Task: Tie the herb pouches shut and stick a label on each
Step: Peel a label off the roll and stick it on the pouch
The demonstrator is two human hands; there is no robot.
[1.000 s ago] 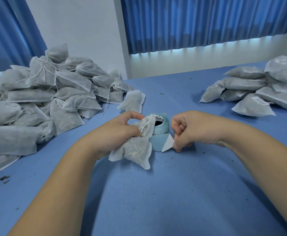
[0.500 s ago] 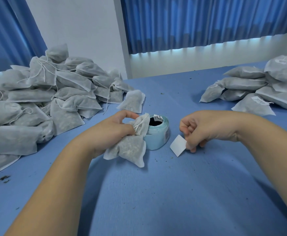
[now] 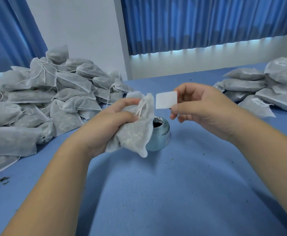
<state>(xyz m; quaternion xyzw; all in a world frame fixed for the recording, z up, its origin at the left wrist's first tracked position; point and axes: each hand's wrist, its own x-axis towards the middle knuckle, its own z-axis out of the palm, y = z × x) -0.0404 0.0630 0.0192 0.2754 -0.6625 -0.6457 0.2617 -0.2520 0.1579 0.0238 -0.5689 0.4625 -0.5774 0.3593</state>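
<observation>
The pouch (image 3: 132, 137) is off the table, just left of the middle of my view. My left hand (image 3: 108, 123) grips it round the gathered neck, fingers curled tight. Its drawstring (image 3: 140, 110) looks pulled in, so I judge the tying done and the labelling in hand.

At 1 o'clock from the pouch, close but not touching, is the label (image 3: 166, 100). My right hand (image 3: 205, 109) pinches it by one edge between thumb and fingertips, its blank face toward me. I can't tell which face carries the adhesive.

To do this well, I would:
- turn the pouch so a broad, full side faces the label, away from the puckered neck and the string;
- keep the pinch on the very edge, land the free edge first and smooth across so the soft cloth doesn't wrinkle under it;
- brace the fabric from behind with the left fingers, since the filling will give.

The label roll (image 3: 162, 135) stands on the table (image 3: 173, 193) at 4 o'clock, partly behind the pouch. At 9 o'clock lies the heap of unlabelled pouches (image 3: 37, 99). At 3 o'clock, well apart, are the labelled pouches (image 3: 258, 89). Herb crumbs (image 3: 1, 179) lie at 8 o'clock.
</observation>
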